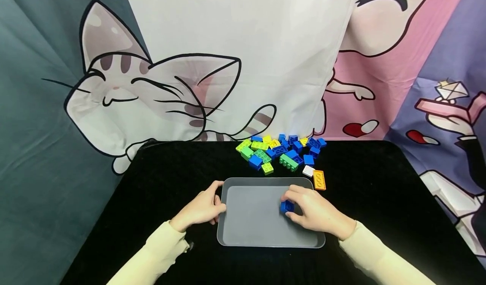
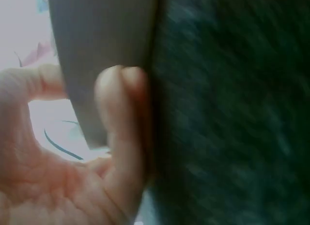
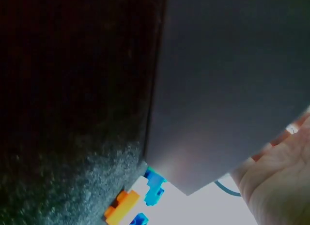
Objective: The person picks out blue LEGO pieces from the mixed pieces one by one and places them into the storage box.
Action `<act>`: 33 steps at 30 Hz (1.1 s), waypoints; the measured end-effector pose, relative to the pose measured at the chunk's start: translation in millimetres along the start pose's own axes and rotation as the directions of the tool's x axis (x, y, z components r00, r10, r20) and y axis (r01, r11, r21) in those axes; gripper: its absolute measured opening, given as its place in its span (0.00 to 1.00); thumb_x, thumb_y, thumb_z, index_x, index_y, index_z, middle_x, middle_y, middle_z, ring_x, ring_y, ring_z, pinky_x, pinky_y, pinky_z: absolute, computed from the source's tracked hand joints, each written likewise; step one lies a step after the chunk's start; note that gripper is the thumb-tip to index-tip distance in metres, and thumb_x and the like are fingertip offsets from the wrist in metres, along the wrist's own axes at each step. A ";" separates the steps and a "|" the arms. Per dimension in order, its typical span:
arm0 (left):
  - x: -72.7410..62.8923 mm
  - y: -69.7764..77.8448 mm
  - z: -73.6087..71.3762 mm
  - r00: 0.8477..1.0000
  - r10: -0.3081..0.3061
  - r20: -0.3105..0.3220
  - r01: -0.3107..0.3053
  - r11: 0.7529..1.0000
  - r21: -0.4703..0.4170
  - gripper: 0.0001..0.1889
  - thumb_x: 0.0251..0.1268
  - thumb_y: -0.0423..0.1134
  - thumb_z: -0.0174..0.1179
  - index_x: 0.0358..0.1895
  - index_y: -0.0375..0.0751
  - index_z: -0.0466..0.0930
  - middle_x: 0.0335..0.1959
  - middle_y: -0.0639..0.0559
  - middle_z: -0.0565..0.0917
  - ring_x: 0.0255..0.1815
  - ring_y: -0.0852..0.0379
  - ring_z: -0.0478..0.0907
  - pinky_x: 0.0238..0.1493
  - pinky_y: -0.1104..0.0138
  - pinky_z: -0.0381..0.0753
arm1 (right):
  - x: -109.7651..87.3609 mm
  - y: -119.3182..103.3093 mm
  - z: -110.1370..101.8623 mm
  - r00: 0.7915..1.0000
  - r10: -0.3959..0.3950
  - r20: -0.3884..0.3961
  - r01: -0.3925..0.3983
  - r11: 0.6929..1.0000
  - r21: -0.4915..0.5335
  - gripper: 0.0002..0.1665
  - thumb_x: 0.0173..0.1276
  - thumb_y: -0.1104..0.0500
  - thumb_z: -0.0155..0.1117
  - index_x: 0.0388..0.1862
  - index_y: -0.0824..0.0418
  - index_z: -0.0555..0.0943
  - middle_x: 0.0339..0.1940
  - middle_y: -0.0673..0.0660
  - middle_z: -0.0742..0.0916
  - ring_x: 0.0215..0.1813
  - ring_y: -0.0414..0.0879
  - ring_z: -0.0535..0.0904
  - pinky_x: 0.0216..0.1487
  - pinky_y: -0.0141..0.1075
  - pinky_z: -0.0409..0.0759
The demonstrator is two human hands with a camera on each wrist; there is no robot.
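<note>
One blue brick (image 1: 287, 207), lower frame right of centre, within the outline of the tray (image 1: 250, 221), pinched in your right hand (image 1: 315, 210): keep it level, your left hand (image 1: 201, 208) steadily gripping the tray's left edge.

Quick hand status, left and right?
Left hand: closed, holding the gray tray by its left edge.
Right hand: closed, pinching a blue block between fingers and thumb, within the tray's outline.
</note>
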State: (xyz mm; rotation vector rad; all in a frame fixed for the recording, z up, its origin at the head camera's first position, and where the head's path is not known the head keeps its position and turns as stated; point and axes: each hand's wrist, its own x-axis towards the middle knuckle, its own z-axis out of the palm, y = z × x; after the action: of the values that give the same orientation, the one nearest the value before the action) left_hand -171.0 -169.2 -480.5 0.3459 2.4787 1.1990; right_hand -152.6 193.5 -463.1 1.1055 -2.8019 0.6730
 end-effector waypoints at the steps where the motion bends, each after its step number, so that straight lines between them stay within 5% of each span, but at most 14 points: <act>1: 1.8 -1.6 -0.9 1.000 0.009 0.002 -0.009 1.000 -0.003 0.38 0.61 0.34 0.59 0.77 0.46 0.59 0.23 0.49 0.81 0.18 0.53 0.83 0.20 0.61 0.85 | -0.1 -0.4 0.7 1.000 0.000 0.002 0.000 1.000 0.003 0.19 0.63 0.54 0.78 0.51 0.51 0.84 0.45 0.45 0.84 0.41 0.39 0.80 0.48 0.35 0.88; 11: 4.7 -9.9 -5.7 0.994 0.079 0.073 -0.076 0.996 -0.037 0.40 0.64 0.33 0.58 0.80 0.48 0.56 0.25 0.50 0.82 0.21 0.53 0.84 0.24 0.61 0.87 | 0.3 -4.7 6.4 0.999 -0.035 -0.001 0.035 0.999 -0.007 0.18 0.63 0.53 0.78 0.51 0.51 0.84 0.44 0.44 0.83 0.40 0.37 0.80 0.47 0.34 0.88; 20: 0.7 -9.3 -6.6 0.994 0.074 0.084 -0.071 0.997 -0.036 0.40 0.65 0.33 0.58 0.80 0.46 0.55 0.25 0.50 0.82 0.22 0.53 0.84 0.26 0.62 0.87 | 1.2 -7.0 7.4 0.999 -0.047 0.025 0.048 0.998 -0.042 0.35 0.60 0.43 0.79 0.64 0.51 0.80 0.53 0.44 0.81 0.48 0.35 0.77 0.55 0.37 0.86; 33: 2.0 -8.3 -6.1 0.994 0.069 0.088 -0.065 0.997 -0.043 0.41 0.64 0.34 0.60 0.80 0.47 0.56 0.26 0.48 0.83 0.22 0.54 0.84 0.26 0.62 0.87 | 5.3 4.1 -4.6 0.999 -0.018 -0.030 0.016 0.999 -0.043 0.35 0.59 0.43 0.80 0.63 0.51 0.81 0.60 0.45 0.82 0.57 0.38 0.79 0.62 0.42 0.85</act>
State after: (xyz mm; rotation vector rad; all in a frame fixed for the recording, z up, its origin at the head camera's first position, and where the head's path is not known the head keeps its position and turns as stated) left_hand -175.9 -177.8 -484.0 0.4647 2.3802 1.2306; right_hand -159.8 194.7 -459.4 1.1006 -2.7644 0.6197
